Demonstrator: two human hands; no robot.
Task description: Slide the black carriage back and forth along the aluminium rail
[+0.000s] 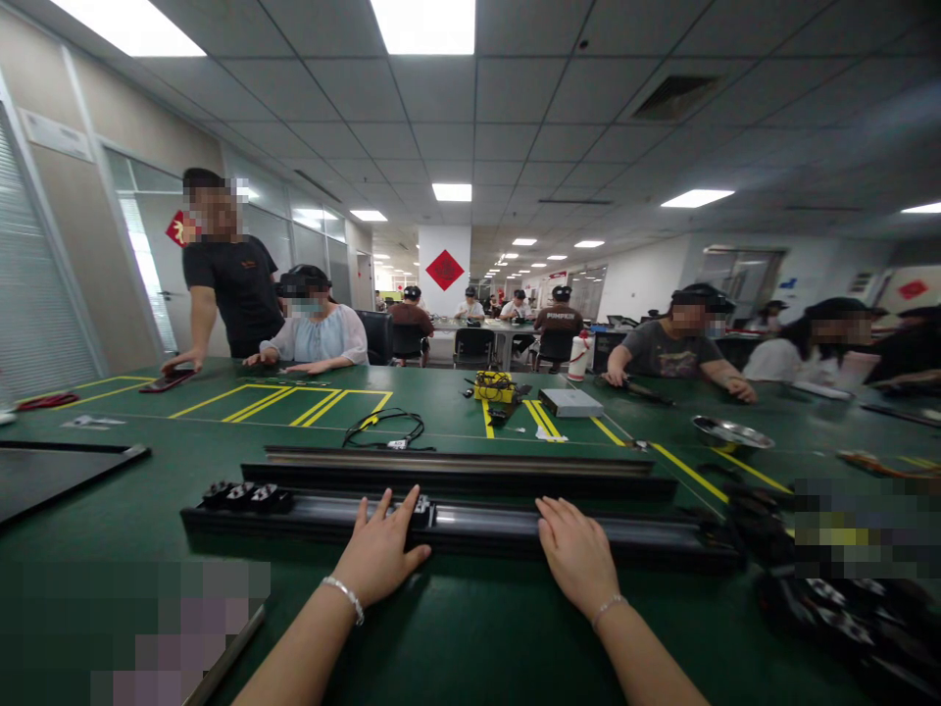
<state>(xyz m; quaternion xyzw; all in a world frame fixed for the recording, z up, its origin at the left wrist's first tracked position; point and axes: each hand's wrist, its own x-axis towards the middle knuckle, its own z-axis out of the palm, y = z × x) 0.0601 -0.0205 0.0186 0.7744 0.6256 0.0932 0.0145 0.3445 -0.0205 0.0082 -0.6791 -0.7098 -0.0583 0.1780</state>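
A long black rail [489, 522] with a shiny metal strip lies crosswise on the green table. My left hand [376, 557] rests at its near edge, fingers spread, beside a small silver-and-black block [421, 510] on the rail. Farther right along the same rail, my right hand [580, 554] lies with its fingers stretched out and close together on top; its thumb is hidden. Several black-and-silver blocks [250, 496] sit at the rail's left end. Just behind, a second black rail [463, 479] runs parallel.
Black parts [830, 608] are heaped at right, partly blurred. Beyond the rails are a black cable [397, 428], a yellow item [494, 386], a grey box [569, 403] and a metal dish [733, 431]. A dark panel [66, 476] lies left. People sit and stand around the table.
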